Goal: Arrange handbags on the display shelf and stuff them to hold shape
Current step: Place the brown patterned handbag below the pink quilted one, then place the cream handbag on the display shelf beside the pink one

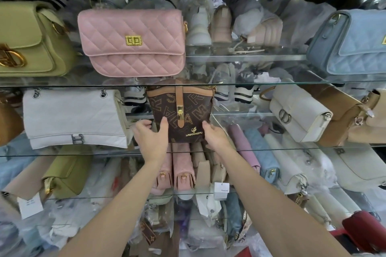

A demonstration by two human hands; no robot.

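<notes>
A small dark brown handbag (183, 110) with tan trim, a gold clasp and printed letters stands upright on the middle glass shelf (292, 148). My left hand (151, 137) grips its lower left edge, thumb across the front. My right hand (215, 136) holds its lower right corner from the side. On the same shelf a white quilted bag (73, 117) sits to the left and a cream flap bag (298, 112) to the right. Above, a pink quilted bag (133, 41) stands on the upper shelf.
The upper shelf also holds an olive bag (31, 39) at left and a light blue quilted bag (351, 44) at right. Below lie pink, blue, olive and white bags in rows. Shoes show behind the glass. A red bag (363, 229) sits bottom right.
</notes>
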